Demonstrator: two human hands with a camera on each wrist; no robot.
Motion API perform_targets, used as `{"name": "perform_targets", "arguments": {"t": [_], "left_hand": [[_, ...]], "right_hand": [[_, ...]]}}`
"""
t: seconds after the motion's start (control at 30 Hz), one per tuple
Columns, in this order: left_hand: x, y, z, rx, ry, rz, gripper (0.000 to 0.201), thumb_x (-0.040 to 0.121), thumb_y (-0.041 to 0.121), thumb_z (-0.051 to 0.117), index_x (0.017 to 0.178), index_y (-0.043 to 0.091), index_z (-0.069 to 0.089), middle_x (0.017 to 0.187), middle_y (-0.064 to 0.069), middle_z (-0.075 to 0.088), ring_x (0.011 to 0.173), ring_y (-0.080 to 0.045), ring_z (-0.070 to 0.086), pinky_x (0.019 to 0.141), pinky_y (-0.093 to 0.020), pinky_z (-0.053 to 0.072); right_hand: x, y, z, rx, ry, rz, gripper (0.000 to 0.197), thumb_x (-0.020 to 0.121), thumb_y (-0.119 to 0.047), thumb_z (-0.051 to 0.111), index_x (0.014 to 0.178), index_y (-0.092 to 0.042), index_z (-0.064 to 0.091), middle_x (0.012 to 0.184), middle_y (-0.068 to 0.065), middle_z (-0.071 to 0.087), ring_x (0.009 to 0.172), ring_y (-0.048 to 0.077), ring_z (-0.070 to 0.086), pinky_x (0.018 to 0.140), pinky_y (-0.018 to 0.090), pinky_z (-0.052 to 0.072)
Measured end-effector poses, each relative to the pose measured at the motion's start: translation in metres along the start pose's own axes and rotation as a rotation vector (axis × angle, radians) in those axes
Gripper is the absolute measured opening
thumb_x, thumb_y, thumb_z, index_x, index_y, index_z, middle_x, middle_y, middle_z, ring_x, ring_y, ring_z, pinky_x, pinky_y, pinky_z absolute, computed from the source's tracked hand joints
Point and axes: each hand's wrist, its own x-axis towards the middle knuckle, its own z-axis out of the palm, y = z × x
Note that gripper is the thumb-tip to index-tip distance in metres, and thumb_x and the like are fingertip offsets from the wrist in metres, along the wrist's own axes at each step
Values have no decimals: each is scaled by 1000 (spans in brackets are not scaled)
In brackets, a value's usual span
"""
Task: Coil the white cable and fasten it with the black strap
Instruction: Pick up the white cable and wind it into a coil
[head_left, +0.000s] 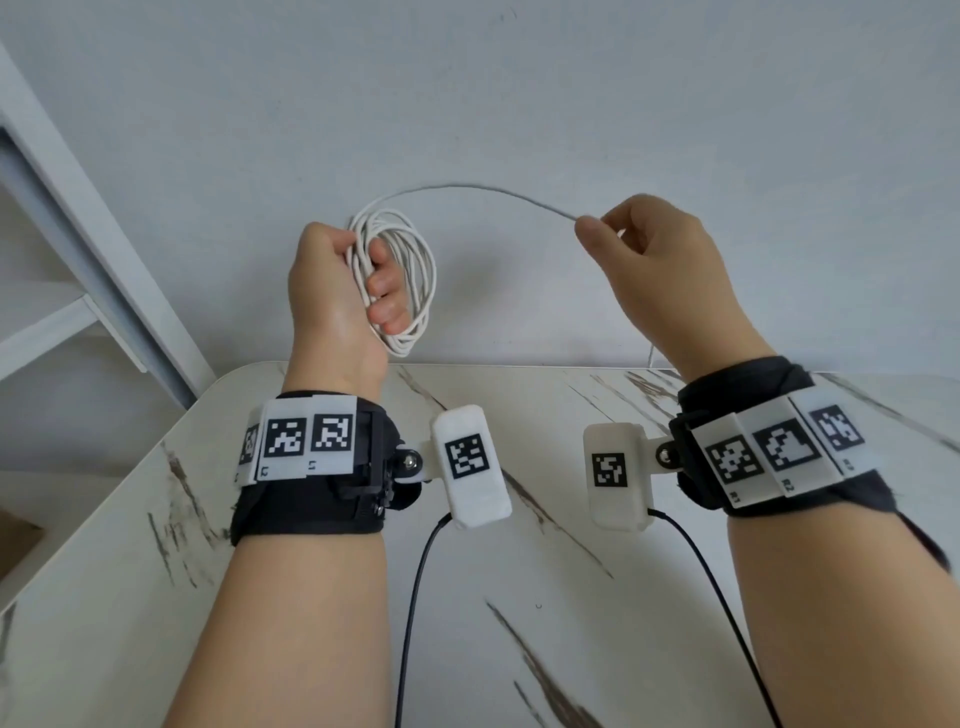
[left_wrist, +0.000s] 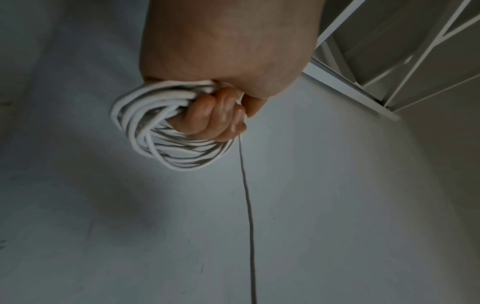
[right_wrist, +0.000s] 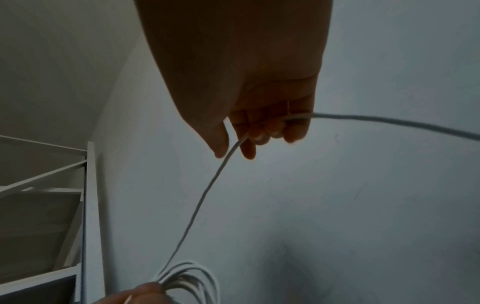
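Note:
Both hands are raised in front of the pale wall, above the table's far edge. My left hand (head_left: 343, 280) grips a bundle of several loops of the white cable (head_left: 415, 270), fingers curled through the coil (left_wrist: 161, 133). A loose strand (head_left: 467, 188) arcs from the coil's top to my right hand (head_left: 649, 260), which pinches it between thumb and forefinger. In the right wrist view the strand (right_wrist: 202, 197) passes between thumb and fingers (right_wrist: 262, 131) and leaves to the right; the coil (right_wrist: 192, 281) shows at the bottom. No black strap is visible.
A marble-patterned table (head_left: 519, 597) lies below my forearms. A white shelf frame (head_left: 93, 260) stands at the left against the wall. Thin black wires (head_left: 415, 597) trail from the wrist cameras across the table. A bit of white cable (head_left: 651, 356) hangs behind the table's back edge.

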Motion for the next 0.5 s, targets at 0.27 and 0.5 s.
{"name": "perform_targets", "arguments": {"t": [0.27,0.5], "left_hand": [[-3,0,6,-84,-167,-46,34,89,24,26,62,15,43,46,3,27,33,-12,19,38,-19,15],[-6,0,16,-221,-278,-62,36,91,24,23,63,14,43,46,3,28,33,-11,22,36,-19,18]], "right_hand": [[-1,7,8,-49,121,-44,6,93,-16,51,95,-16,56,51,-5,41,45,8,41,47,15,31],[-4,6,17,-181,-8,-47,13,88,-14,54,89,-17,67,54,-5,51,53,17,49,55,28,40]]}}
